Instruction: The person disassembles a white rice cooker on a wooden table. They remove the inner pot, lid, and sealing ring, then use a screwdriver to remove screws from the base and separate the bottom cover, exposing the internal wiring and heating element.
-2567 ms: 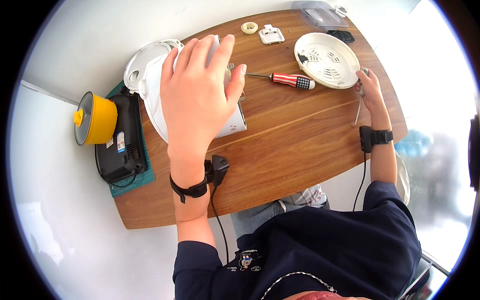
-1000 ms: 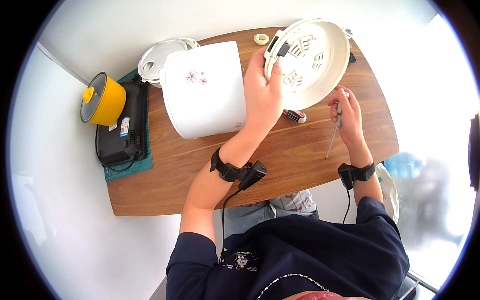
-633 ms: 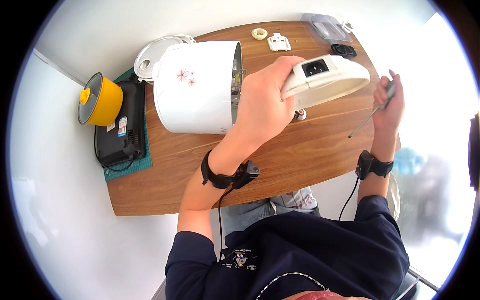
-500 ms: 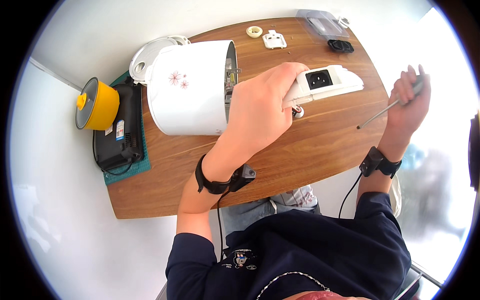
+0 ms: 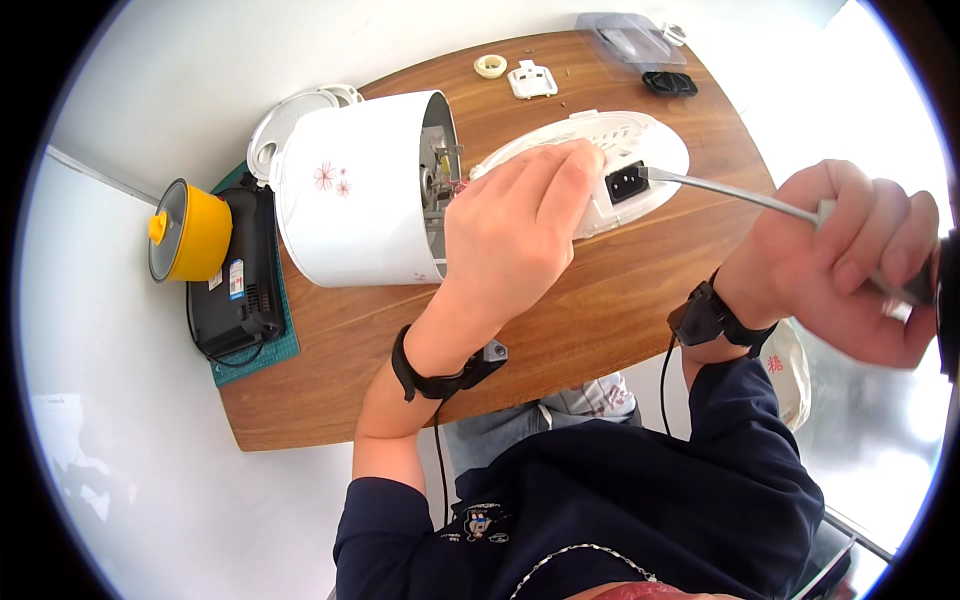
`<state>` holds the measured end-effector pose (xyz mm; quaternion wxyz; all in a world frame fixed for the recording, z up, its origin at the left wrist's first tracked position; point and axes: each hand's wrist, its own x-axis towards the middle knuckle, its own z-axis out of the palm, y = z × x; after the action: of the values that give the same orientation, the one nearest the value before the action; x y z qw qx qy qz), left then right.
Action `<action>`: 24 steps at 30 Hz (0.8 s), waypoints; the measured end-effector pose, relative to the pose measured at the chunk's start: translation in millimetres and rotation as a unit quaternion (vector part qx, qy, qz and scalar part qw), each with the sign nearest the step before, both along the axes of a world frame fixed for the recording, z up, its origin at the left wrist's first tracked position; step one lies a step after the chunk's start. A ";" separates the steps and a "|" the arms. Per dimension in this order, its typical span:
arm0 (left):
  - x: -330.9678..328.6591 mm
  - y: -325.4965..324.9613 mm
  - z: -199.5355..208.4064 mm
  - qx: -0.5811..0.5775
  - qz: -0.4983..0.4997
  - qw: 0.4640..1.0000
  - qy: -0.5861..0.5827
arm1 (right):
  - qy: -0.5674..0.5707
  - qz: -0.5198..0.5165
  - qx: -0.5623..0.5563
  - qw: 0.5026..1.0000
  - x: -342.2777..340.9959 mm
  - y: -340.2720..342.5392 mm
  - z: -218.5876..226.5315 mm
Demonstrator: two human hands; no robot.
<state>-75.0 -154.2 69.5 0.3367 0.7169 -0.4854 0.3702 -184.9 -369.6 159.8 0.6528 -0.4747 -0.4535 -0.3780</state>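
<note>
Clasping screwdriver (image 5: 740, 194) in right hand (image 5: 845, 265) | holding it at edge of black socket (image 5: 628, 183), maybe touching | clamping white cover (image 5: 640, 140) with left hand (image 5: 525, 215), just beside open cooker (image 5: 355, 195) | could skid and jab left hand if pushed crooked or with cover poorly braced

Left hand (image 5: 515, 215) curves palm-down; right hand (image 5: 850, 265), farther out, curls tight.
</note>
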 end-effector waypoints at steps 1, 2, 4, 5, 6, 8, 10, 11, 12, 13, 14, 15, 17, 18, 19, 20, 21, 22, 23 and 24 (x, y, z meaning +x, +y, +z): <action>1.6 -1.5 -1.2 -0.011 0.002 1.000 -0.015 | -0.005 -0.018 -0.013 1.000 -2.4 1.5 -3.3; 2.2 -2.7 -1.3 -0.019 0.009 1.000 -0.023 | -0.010 -0.035 -0.025 0.999 -4.6 2.8 -6.5; 1.5 -4.2 -2.0 -0.035 0.023 0.998 -0.039 | -0.017 -0.052 -0.024 0.998 -4.1 3.5 -11.0; 1.5 -5.0 -2.7 -0.039 0.027 0.998 -0.047 | -0.019 -0.056 -0.020 0.998 -3.5 3.5 -11.0; 1.6 -6.0 -3.3 -0.044 0.030 0.997 -0.055 | -0.023 -0.061 -0.016 0.998 -2.1 4.4 -11.4; 1.9 -6.2 -4.7 -0.050 0.034 0.997 -0.056 | -0.025 -0.072 -0.006 0.997 -1.1 5.1 -12.6; 1.4 -5.7 -6.0 -0.054 0.039 0.997 -0.043 | -0.028 -0.084 0.003 0.996 1.5 7.3 -14.0; 2.1 -5.8 -7.0 -0.057 0.038 0.997 -0.041 | -0.028 -0.090 0.007 0.996 2.6 8.3 -15.1; 2.9 -5.8 -8.0 -0.059 0.036 0.997 -0.039 | -0.029 -0.095 0.013 0.995 3.8 9.5 -16.1; 4.2 -6.0 -8.3 -0.062 0.034 0.997 -0.038 | -0.029 -0.104 0.019 0.994 4.7 10.8 -17.6; 4.5 -6.1 -8.1 -0.061 0.027 0.998 -0.021 | -0.029 -0.109 0.024 0.993 6.0 11.8 -17.9; 3.7 -6.0 -7.5 -0.060 0.020 0.998 -0.004 | -0.028 -0.117 0.029 0.992 6.7 12.8 -18.1; 0.2 -6.4 -8.7 -0.049 0.006 0.998 0.041 | -0.022 -0.129 0.039 0.991 8.5 13.0 -20.4; -1.6 -5.4 -7.8 -0.040 -0.002 0.997 0.068 | -0.018 -0.137 0.043 0.989 8.8 13.6 -20.9; -2.6 -3.9 -6.7 -0.031 -0.008 0.995 0.093 | -0.016 -0.143 0.048 0.988 8.9 14.1 -20.2; -2.1 -3.6 -8.0 -0.030 -0.005 0.995 0.097 | -0.012 -0.153 0.051 0.987 8.6 14.8 -19.1; -1.2 -3.6 -9.8 -0.028 -0.003 0.995 0.100 | -0.014 -0.164 0.058 0.985 8.7 17.2 -19.4; -0.2 -3.7 -11.5 -0.028 0.000 0.994 0.103 | -0.013 -0.176 0.065 0.982 7.5 20.1 -19.8; 0.4 -3.9 -12.5 -0.029 0.002 0.995 0.100 | -0.020 -0.194 0.069 0.978 8.1 23.9 -21.3; 0.9 -4.1 -13.6 -0.030 0.004 0.995 0.097 | -0.028 -0.212 0.075 0.974 8.0 28.1 -22.9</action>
<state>-74.1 -158.3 55.9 0.4022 0.7410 -0.4359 0.3150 -176.9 -341.5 136.9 0.5785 -0.4993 -0.3307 -0.5538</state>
